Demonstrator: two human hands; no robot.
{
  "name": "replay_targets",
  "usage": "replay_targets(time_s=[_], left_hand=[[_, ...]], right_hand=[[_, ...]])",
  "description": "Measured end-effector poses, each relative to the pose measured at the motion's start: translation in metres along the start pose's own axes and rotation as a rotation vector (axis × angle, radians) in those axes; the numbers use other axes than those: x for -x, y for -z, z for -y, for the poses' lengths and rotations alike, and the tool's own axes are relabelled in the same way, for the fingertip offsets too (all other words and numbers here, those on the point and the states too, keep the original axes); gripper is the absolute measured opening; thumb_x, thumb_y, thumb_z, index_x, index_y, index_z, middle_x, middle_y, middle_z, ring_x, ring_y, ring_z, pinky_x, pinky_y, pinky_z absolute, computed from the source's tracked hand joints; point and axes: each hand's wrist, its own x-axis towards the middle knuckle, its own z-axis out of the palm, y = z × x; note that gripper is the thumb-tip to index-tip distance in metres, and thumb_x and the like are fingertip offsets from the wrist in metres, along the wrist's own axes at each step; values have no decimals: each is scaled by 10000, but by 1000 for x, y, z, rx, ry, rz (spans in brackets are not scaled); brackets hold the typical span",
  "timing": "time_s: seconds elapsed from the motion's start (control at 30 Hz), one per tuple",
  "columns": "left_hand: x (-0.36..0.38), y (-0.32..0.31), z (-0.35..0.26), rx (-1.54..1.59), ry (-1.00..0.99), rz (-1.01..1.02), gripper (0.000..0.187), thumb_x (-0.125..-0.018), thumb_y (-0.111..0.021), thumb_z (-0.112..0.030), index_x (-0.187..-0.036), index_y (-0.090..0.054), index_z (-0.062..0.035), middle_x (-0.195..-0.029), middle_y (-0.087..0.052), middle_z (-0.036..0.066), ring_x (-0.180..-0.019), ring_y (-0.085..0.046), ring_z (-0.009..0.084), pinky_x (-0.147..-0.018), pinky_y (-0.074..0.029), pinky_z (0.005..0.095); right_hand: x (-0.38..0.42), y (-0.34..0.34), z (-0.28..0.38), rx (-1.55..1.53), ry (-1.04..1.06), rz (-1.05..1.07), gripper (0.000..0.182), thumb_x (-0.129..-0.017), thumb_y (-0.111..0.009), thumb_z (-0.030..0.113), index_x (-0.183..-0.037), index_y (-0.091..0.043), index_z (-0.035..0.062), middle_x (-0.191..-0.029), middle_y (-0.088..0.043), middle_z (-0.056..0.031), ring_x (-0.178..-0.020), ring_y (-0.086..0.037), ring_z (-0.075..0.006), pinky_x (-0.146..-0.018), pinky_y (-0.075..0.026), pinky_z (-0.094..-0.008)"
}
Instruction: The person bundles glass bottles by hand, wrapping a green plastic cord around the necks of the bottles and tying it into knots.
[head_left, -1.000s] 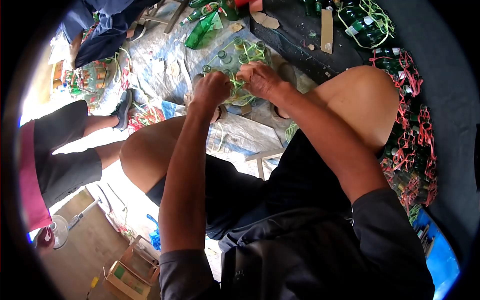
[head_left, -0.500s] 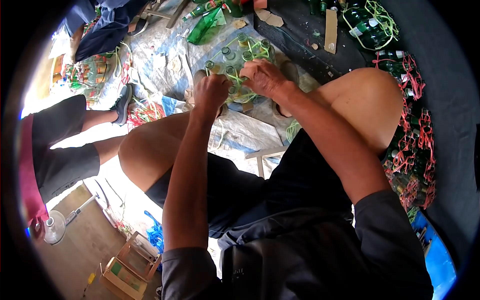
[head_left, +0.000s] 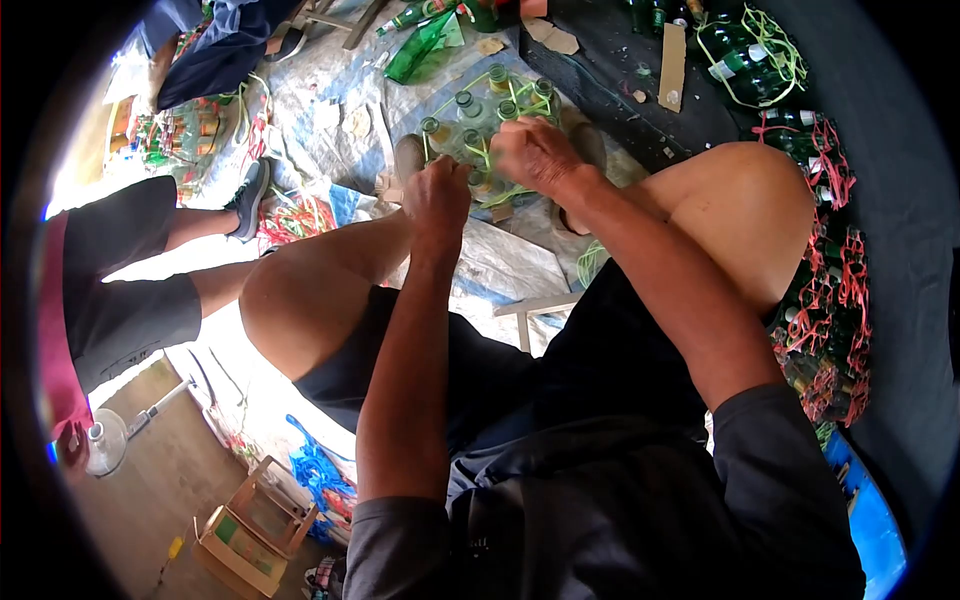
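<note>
Between my feet stands a cluster of upright glass bottles with light green strips running around and between their necks. At the near left side of the cluster, my left hand is closed, with its fingers pressed together at the strip. My right hand is at the near right bottles, its fingers curled and partly blurred. A piece of strip seems to run between the two hands. The fingertips of both hands are mostly hidden behind the knuckles.
A loose green bottle lies beyond the cluster. Tied green bottles and others with red strips line the right side. Another person's leg reaches in from the left, near red strips. A cardboard strip lies at upper right.
My left hand has moved slightly right and down, nearer my body. My right hand has shifted a little to the right. The whole view has shifted slightly.
</note>
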Motion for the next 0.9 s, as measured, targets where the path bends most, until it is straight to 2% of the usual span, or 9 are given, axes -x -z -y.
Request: replay_targets(time_s=[0.13,0.23,0.37,0.47,0.57,0.67,0.77,0.8,0.9], left_hand=[[13,-16,7,46,58,-101,288,-949,-650,-341,-883,-698,-64,-836,-729,214,-823,-707,432,-738,-542,548],[22,-26,6,150,72,-281,293,-940,-667,-312,-905,-697,-23,-819,-733,202,-798,-703,439,-735,-531,536],[29,-25,7,265,267,-165,295,-923,-671,-310,-921,-746,-25,-896,-748,196,-868,-720,409,-802,-554,495],[31,-32,21,437,301,-126,313,-904,-680,-288,-934,-768,10,-882,-748,221,-839,-731,397,-793,-561,460],[39,-40,27,555,267,-201,246,-878,-702,-168,-899,-739,74,-747,-716,166,-694,-681,214,-686,-525,352],[44,-52,30,678,375,-168,234,-885,-707,-136,-907,-735,96,-738,-698,113,-685,-622,147,-666,-508,316],[44,-54,33,708,428,-105,304,-883,-706,-236,-932,-763,58,-825,-748,232,-767,-743,328,-748,-557,412],[44,-60,37,716,420,-119,297,-881,-709,-235,-930,-765,53,-815,-748,223,-757,-740,314,-739,-554,404],[40,-76,45,762,419,-148,277,-874,-722,-228,-927,-769,39,-790,-746,197,-731,-730,274,-714,-545,383]], right_hand=[[1,2,4,-32,21,-5,178,-740,-826,187,-867,-720,120,-943,-690,-75,-1014,-663,-333,-938,-507,-435],[0,3,2,-40,28,-7,189,-736,-830,195,-867,-718,116,-938,-687,-76,-1001,-659,-337,-930,-502,-445],[-3,-2,0,2,36,7,202,-732,-832,197,-867,-711,107,-938,-684,-77,-989,-653,-337,-909,-499,-456],[-3,-4,-1,14,35,15,217,-726,-836,191,-877,-707,104,-943,-685,-77,-989,-652,-336,-904,-498,-457],[-2,-7,-3,4,74,-17,231,-721,-844,184,-889,-705,106,-952,-688,-76,-994,-653,-331,-904,-497,-459],[-3,-4,0,-13,67,-16,245,-720,-852,183,-901,-704,110,-963,-692,-72,-999,-655,-324,-908,-496,-460],[-4,3,3,-14,89,-22,174,-759,-786,173,-892,-710,90,-948,-681,-92,-966,-652,-339,-889,-506,-453],[-4,5,5,-12,108,-26,143,-779,-752,167,-885,-713,80,-940,-675,-103,-949,-650,-347,-878,-511,-449],[-7,14,21,25,34,12,141,-781,-757,113,-915,-720,92,-981,-672,-69,-1007,-637,-322,-915,-491,-438]])
